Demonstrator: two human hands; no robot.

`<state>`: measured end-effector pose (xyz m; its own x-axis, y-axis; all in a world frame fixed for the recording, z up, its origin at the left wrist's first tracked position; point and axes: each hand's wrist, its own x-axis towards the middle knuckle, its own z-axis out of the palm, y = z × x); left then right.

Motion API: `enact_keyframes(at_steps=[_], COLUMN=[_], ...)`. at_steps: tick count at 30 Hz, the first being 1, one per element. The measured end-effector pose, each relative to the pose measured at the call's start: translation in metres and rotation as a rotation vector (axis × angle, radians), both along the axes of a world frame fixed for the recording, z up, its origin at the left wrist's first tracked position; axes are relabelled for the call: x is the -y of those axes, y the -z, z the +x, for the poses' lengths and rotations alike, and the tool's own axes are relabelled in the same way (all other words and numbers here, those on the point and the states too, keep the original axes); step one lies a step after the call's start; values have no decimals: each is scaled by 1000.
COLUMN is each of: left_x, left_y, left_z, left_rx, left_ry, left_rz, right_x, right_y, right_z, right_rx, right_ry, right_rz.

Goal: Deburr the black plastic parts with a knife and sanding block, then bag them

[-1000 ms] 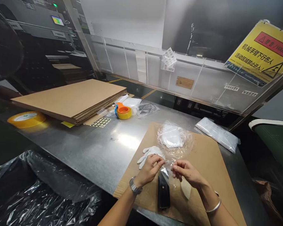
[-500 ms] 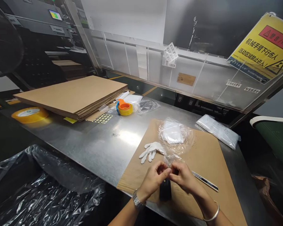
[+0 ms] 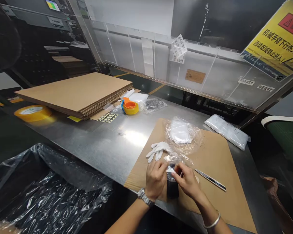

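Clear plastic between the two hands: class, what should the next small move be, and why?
Probably the left hand and right hand should draw gently apart to spread the clear plastic. Both seem to pinch it, close together, over the upper part of the black piece; whether the plastic encloses that piece is hard to tell, and spreading it might show.

I'm looking along the metal desk [image 3: 100, 143] now: cardboard stack [image 3: 80, 87] at the left, yellow tape roll [image 3: 40, 116] just beside it, sticker sheet [image 3: 108, 117] near its front corner, then an orange tape dispenser [image 3: 132, 110], a clear bag [image 3: 153, 105], one broad cardboard sheet [image 3: 217, 159], and a white packet [image 3: 227, 130] far right!
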<state>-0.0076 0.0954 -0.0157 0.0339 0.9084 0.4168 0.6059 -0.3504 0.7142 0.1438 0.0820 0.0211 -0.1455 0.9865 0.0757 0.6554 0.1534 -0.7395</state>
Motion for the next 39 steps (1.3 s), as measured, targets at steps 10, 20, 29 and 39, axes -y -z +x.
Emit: enact_keyframes(at_steps=[10,20,29,39], left_x=[8,25,36,51], left_y=[36,30,28,25], left_z=[-17,-9,-15,-17], left_rx=[-174,-123,-168,-404], left_ry=[-36,153,170,147], left_rz=[-5,-206,-307,-109], right_x=[74,96,95,86], right_y=[56,40,58,49], right_z=[24,24,24,9], right_rx=[258,-103,22,305], right_ry=[232,-11,74,140], right_rz=[-72,-335,-268,-182])
